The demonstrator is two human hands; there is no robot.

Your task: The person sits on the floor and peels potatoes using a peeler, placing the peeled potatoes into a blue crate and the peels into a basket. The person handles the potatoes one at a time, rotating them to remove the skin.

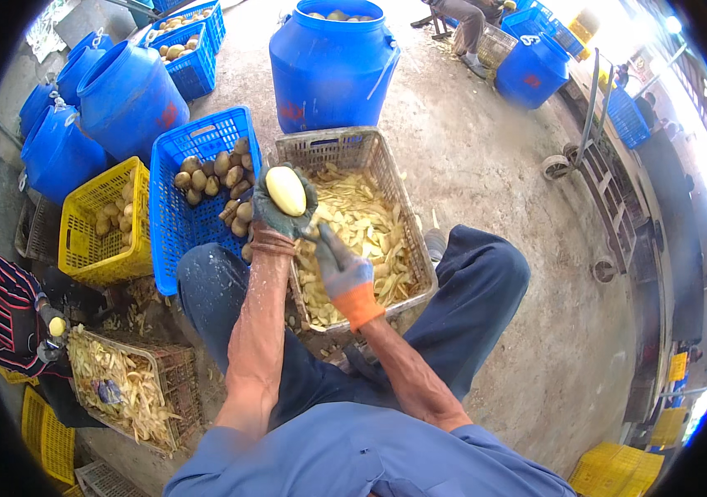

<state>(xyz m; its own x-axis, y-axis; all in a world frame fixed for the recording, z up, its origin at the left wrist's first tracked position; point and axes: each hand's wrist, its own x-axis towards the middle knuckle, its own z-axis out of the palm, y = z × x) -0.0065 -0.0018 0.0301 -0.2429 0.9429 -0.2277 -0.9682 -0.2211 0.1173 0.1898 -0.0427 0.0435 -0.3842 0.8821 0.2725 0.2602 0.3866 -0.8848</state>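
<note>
My left hand (275,211), in a dark glove with a band at the wrist, cups a pale peeled potato (286,191) with its palm turned up. Just below and to its right is my right hand (342,264), in a grey glove with an orange cuff. Its fingers are curled around a small peeling tool, mostly hidden and blurred. Beneath both hands stands a grimy plastic crate (423,264) holding many potato peels (366,211). Left of it, a blue crate (170,192) contains unpeeled brown potatoes (223,168).
Beyond the peel crate stands a large blue drum (333,74) with potatoes inside. A yellow crate (105,264) and more blue drums (133,99) are at left. A co-worker (15,317) holds a potato beside another peel crate (182,385). At right is a hand truck (605,192).
</note>
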